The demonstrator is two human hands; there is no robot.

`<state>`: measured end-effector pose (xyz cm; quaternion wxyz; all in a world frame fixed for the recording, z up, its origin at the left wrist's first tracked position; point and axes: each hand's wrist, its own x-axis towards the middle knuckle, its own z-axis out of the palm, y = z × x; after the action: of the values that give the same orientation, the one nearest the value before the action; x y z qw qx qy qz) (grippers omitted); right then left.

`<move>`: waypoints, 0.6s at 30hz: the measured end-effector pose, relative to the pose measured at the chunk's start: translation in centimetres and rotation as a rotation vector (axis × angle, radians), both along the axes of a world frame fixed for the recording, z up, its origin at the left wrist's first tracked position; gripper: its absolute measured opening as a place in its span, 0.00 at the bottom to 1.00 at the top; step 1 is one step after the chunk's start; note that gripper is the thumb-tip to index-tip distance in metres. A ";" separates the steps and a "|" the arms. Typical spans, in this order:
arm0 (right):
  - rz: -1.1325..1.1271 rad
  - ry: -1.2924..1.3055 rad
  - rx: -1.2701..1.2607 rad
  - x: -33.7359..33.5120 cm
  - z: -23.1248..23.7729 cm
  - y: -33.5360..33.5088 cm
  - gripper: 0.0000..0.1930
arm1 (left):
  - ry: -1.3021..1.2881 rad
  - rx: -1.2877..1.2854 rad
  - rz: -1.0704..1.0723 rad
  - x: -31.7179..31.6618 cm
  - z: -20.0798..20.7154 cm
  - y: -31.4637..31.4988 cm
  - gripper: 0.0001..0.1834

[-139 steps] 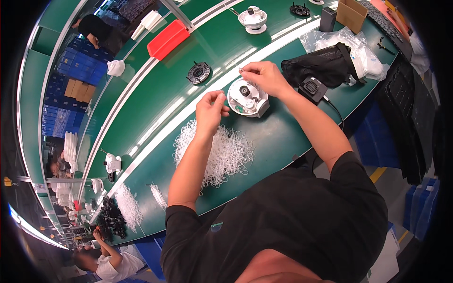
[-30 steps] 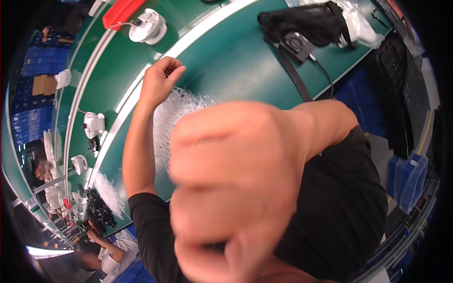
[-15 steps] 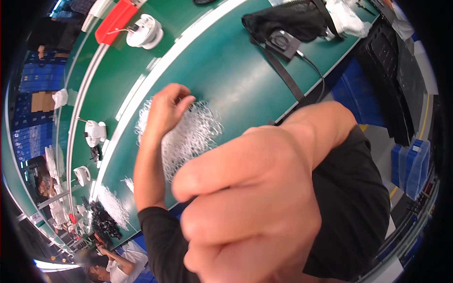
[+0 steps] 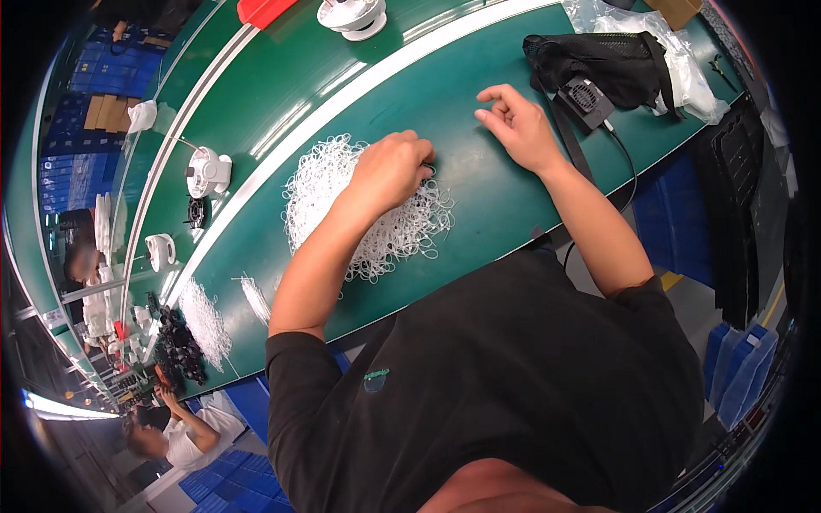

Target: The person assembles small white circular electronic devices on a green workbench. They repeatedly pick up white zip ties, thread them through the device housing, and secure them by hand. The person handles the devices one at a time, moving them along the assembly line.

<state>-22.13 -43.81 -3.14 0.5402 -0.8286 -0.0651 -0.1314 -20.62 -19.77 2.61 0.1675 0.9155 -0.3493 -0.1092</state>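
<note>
— Right hand (image 4: 519, 130) has dropped from in front of the lens to above the green table (image 4: 479, 218); left hand (image 4: 389, 171) has shifted rightward over the pile of white loops (image 4: 398, 244).

— Head view: how do the hands stand?

— Right one about half open, fingers loosely bent, thumb apart, nothing visible in its hold. Left one knuckles up, fingers curled down; grip hidden, cannot tell whether it has hold of a loop.

— And the pile?

— On the table, mostly under and around the left hand, apart from the right.

— Surroundings?

— Right: dark box with a round grille (image 4: 586, 96), black mesh bag (image 4: 599, 64) just beyond. Far side: white round device (image 4: 355, 15). Left: bundle of white strands (image 4: 254, 299), then a heap of black parts (image 4: 178, 349).
</note>
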 end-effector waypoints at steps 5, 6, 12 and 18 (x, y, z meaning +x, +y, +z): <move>0.021 -0.059 -0.126 -0.1 -0.2 0.1 0.06 | 0.066 0.065 -0.010 0.3 -0.5 -0.2 0.06; 0.025 -0.062 -0.129 -0.1 -0.3 0.2 0.06 | 0.080 0.070 -0.012 0.4 -0.5 -0.1 0.07; 0.016 -0.043 -0.116 -0.2 0.2 0.4 0.06 | 0.205 -0.152 -0.015 1.1 -0.1 0.6 0.07; 0.036 -0.061 -0.074 -0.3 0.4 0.9 0.05 | 0.386 -0.490 0.154 1.3 0.8 2.1 0.06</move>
<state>-22.44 -42.88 -2.76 0.5095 -0.8422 -0.1010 -0.1444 -19.31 -17.65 3.41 0.4539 0.8340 -0.2566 -0.1805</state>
